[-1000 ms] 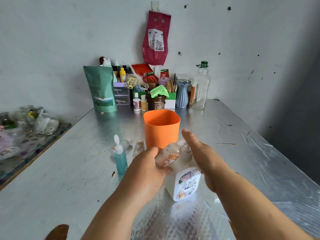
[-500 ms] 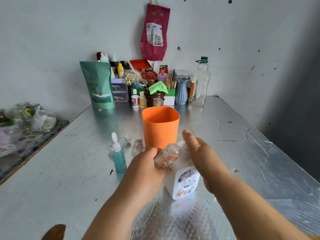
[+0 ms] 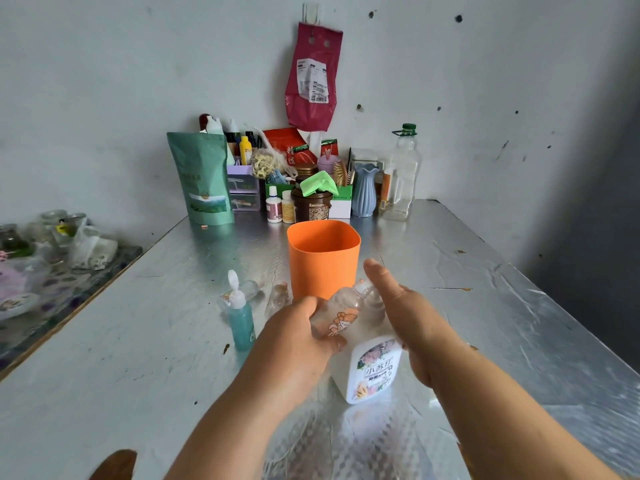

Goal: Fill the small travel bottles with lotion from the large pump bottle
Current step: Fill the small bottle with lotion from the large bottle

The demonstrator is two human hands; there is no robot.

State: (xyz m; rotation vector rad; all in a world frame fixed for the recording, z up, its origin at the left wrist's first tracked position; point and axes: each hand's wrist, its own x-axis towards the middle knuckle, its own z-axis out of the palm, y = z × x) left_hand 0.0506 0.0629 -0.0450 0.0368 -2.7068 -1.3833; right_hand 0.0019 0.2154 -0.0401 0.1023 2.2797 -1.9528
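Our left hand is clamped round a small clear travel bottle with a cartoon print. We hold it tilted, its open neck pointing up and to the right, just in front of the large pump bottle. That white bottle with a flowered label stands on the foil-covered desk, near its front and a little right of the middle.

Our right hand lies over the top of the pump bottle and hides the pump head. One finger sticks out straight, up and to the left, right beside the travel bottle's neck. The other fingers are hidden behind the hand, so we cannot tell whether they curl round the pump or only press on it. The two hands are close together, with the small bottle between them.

Just behind the hands stands an orange cup, open and upright. To its left a teal travel bottle with a white flip cap stands upright. Behind it, two clear small bottles lie on their sides on the desk.

At the back, against the wall, are a green pouch, a brown jar with a green cloth on top, a blue vase and a tall clear bottle with a green cap. A dark red pouch hangs on the wall above them.
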